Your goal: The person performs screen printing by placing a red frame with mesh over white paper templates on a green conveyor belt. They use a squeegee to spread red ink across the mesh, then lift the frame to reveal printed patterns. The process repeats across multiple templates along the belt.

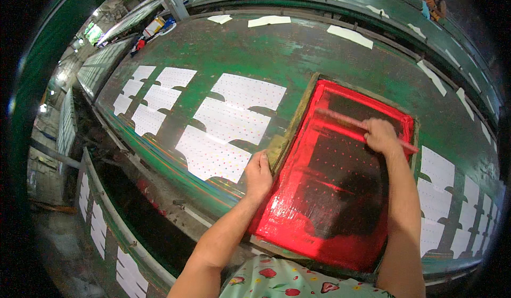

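Observation:
A screen printing frame [302, 114] lies on the green table in front of me, its mesh coated with wet red ink [290, 218] around a dark dotted middle. My left hand [259, 173] grips the frame's left edge, fingers closed round it. In my right hand [381, 135] is a long red-smeared squeegee [343, 118], set across the upper part of the mesh. White cut fabric pieces [213, 151] with small coloured dots lie left of the frame in rows. More white pieces [437, 165] lie to its right. What is under the screen is mostly hidden.
The long green table [255, 48] curves away to both sides. Plain white scraps [349, 36] lie along its far rail. Another table with white pieces [130, 271] stands at lower left, past a dark gap. A person [434, 5] is far off at upper right.

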`<state>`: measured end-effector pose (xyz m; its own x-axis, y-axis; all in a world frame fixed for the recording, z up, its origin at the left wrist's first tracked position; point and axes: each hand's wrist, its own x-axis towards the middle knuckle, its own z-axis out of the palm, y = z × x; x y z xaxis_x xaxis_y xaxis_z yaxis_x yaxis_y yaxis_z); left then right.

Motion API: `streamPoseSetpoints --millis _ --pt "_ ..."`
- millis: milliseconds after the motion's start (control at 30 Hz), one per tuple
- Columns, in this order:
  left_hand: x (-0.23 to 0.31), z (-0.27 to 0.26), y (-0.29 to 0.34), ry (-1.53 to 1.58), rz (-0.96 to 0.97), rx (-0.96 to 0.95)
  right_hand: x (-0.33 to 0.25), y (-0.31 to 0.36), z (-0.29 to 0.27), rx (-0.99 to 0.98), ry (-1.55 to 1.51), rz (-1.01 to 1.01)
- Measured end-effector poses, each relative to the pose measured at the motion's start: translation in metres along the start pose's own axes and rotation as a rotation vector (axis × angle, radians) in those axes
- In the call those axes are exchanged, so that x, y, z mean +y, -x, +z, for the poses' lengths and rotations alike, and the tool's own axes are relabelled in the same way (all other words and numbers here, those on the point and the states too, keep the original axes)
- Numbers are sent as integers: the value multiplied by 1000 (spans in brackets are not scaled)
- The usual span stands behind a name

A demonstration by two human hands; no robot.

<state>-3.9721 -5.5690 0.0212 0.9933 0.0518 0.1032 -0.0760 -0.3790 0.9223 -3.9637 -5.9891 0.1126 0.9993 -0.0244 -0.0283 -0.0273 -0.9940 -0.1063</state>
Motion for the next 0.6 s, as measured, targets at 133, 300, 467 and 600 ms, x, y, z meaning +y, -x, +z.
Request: streamPoseSetpoints --millis 133,300,467,600 --pt "-4 0 -1 27 34 0 -57 80 4 -3 -56 4" --pt "-5 -5 -1 29 69 -31 -135 173 1 -58 -75 9" --pt "-2 -8 3 -11 84 -49 -208 253 5 -99 -100 70" --pt "3 -11 6 -23 79 -78 -249 306 12 -68 -98 81"
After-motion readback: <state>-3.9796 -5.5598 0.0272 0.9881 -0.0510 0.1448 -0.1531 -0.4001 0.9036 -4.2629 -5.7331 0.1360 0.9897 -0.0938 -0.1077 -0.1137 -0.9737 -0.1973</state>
